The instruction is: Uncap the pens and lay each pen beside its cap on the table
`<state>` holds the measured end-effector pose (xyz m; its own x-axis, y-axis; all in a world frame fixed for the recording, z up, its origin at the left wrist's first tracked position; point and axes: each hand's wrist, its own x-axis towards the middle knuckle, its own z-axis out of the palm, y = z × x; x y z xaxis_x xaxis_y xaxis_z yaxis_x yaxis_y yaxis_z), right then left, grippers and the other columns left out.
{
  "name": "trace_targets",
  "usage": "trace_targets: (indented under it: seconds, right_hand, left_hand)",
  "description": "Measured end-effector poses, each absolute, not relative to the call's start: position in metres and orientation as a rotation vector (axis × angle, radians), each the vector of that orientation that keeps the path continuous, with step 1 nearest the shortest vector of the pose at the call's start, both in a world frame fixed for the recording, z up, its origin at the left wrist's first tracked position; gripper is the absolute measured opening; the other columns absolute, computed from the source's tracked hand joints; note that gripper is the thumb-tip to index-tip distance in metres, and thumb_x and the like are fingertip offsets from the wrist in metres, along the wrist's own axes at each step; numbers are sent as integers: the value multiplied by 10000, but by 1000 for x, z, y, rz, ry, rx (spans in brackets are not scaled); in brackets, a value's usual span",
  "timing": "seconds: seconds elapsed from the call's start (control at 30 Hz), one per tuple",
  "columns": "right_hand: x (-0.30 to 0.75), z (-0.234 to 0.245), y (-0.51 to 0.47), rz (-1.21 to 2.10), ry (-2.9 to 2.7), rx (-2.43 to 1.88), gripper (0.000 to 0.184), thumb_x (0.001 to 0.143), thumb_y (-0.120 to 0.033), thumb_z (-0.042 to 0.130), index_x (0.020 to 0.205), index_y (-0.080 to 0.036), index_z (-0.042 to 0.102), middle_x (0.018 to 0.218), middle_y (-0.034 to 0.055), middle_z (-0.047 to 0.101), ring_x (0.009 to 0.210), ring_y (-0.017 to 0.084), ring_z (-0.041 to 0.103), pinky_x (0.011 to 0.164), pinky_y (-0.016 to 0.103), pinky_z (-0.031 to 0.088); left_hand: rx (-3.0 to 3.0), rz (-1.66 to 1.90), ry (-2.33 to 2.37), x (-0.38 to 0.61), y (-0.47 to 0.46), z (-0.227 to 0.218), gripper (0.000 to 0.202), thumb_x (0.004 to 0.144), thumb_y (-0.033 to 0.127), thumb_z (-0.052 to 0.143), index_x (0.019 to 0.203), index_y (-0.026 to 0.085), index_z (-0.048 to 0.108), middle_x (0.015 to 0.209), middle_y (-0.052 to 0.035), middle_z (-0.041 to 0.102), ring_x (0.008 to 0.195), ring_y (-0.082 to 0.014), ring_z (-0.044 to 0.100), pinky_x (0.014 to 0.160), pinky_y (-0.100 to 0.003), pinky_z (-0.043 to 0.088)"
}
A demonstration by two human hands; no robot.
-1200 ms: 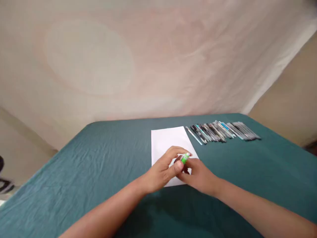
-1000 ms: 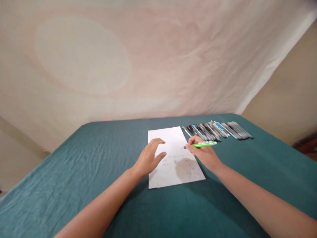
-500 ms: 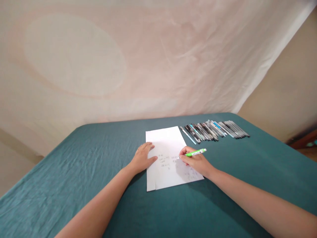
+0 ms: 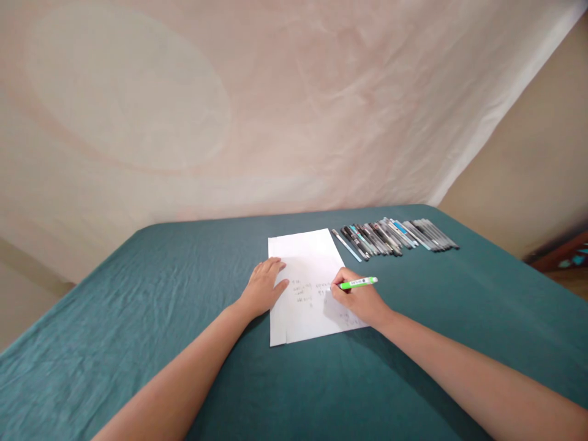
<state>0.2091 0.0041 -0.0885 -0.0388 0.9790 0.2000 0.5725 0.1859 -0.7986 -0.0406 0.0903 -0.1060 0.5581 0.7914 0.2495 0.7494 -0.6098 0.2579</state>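
Note:
A white sheet of paper [image 4: 303, 251] lies on the table with several short lines of faint handwriting across its middle and lower right. My left hand [image 4: 264, 286] rests over the paper's left edge, thumb and fingers apart, holding nothing. In my right hand [image 4: 361, 300] is a green and white pen [image 4: 358, 283], pinched between thumb and fingers, its rear end pointing right. The pen's tip is at the paper beside the writing; whether it touches I cannot tell. The right hand covers part of the sheet's right side.
A row of several pens [image 4: 381, 237] in black, grey, white and blue lies just beyond the paper to the right. A dark green cloth [image 4: 184, 263] covers the table. Behind it hangs a pale pinkish curtain [image 4: 294, 110].
The whole view has shifted slightly, so the table and paper appear a little higher. My right hand has moved slightly over the paper with the pen; the left hand stays on the edge.

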Motion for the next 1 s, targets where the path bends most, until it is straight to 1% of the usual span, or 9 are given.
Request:
trace_targets:
  seconds: [0.27,0.6,0.83,1.0]
  right_hand:
    - [208,-91,5,629,-1748,-1472,37,730,-212,492,698,-194,499,588,-49,513,532,99,454,516,211,319]
    - [209,-93,5,655,-1722,-1461,54,738,-224,499,692,-198,508,596,-40,522,538,107,454,516,219,320]
    - [208,-92,6,681,-1721,-1453,64,746,-222,502,688,-196,501,590,-45,504,544,106,455,520,217,319]
    - [210,-89,6,731,-1679,-1408,116,782,-275,496,704,-193,523,593,-42,490,535,104,441,515,219,326]
  left_hand:
    - [2655,490,1335,-40,91,-105,361,858,299,401,1202,203,452,1333,-83,414,1249,-218,346,1049,-429,245]
    - [2632,505,1322,-41,91,-105,362,854,298,400,1200,205,455,1326,-87,419,1251,-225,342,1052,-441,234]
    - [2646,488,1328,-41,90,-103,364,855,299,402,1203,205,455,1325,-84,423,1253,-220,340,1052,-428,236]
    - [2653,478,1336,-41,90,-102,363,856,300,404,1203,206,455,1325,-82,423,1242,-219,353,1050,-429,238]
